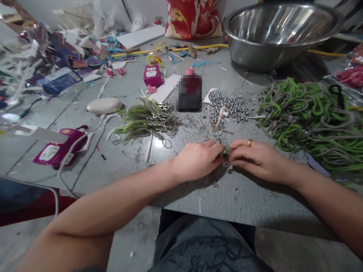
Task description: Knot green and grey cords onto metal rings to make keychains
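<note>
Close together near the table's front edge, my left hand (200,158) and my right hand (256,160) pinch a short green and grey cord (226,152). Small grey loops of it hang below the fingertips. Fingers hide most of the cord, and a small metallic piece shows by my left fingertips. Just beyond lie a wooden stick (219,119) and a heap of small metal rings (231,107). A bundle of green and grey cords (147,121) with metal pieces lies left of them. Right of my hands spreads a large tangle of similar cords (306,126).
A steel basin (272,53) and a red bag (194,19) stand at the back. A dark, partly blurred-out object (190,102) lies mid-table. Purple socket blocks (153,75), white cables and a white rounded device (104,105) are on the left, with scraps heaped behind.
</note>
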A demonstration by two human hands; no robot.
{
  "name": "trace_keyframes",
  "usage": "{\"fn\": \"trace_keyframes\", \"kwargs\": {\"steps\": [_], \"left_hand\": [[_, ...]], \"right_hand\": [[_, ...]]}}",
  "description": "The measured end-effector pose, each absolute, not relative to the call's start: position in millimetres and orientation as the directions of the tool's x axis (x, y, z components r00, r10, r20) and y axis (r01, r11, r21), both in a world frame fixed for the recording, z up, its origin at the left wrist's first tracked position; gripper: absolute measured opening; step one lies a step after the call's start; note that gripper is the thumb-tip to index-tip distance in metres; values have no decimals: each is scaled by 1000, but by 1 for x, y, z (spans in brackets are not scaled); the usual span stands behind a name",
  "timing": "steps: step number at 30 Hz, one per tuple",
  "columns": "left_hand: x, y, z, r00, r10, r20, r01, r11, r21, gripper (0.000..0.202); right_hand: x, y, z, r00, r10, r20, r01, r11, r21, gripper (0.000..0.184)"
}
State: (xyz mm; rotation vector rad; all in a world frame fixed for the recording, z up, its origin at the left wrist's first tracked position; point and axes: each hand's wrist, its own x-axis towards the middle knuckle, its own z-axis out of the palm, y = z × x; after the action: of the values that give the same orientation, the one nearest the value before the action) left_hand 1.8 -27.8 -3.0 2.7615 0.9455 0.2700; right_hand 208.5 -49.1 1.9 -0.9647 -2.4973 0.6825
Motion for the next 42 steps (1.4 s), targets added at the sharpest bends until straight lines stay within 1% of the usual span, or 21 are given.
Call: {"fn": "trace_keyframes", "kwargs": {"steps": [3, 7, 13, 17, 22, 28, 32, 35, 38, 42], "left_hand": [[5, -28, -5, 759, 651, 30, 622, -737, 264, 20], [6, -26, -5, 763, 647, -8, 627, -736, 254, 20], [6, -26, -4, 757, 653, -24, 638, -731, 244, 19], [6, -26, -3, 756, 653, -41, 638, -722, 268, 16], [4, -23, -8, 759, 650, -35, 627, -716, 308, 16], [1, -21, -9, 764, 645, -18, 607, -710, 357, 16], [1, -22, -8, 758, 652, -10, 603, -695, 392, 15], [1, -22, -7, 755, 655, 1, 589, -680, 437, 15], [1, -21, -6, 748, 664, -8, 590, -659, 466, 15], [2, -21, -5, 738, 675, -24, 602, -641, 476, 16]], "right_hand": [[205, -51, -3, -573, 786, 230, 547, 577, -607, 12], [198, -52, -8, -450, 867, 214, 612, 474, -634, 12], [193, -52, -9, -368, 911, 186, 621, 390, -680, 12], [191, -50, -11, -344, 924, 168, 637, 361, -681, 12], [189, -46, -16, -369, 906, 209, 695, 418, -585, 11], [191, -45, -23, -500, 819, 281, 651, 570, -501, 18], [193, -47, -19, -577, 787, 218, 661, 607, -442, 20], [195, -47, -14, -596, 784, 175, 677, 607, -415, 19], [195, -46, -14, -601, 782, 163, 684, 609, -402, 15], [193, -45, -17, -604, 780, 164, 704, 618, -350, 21]]}}
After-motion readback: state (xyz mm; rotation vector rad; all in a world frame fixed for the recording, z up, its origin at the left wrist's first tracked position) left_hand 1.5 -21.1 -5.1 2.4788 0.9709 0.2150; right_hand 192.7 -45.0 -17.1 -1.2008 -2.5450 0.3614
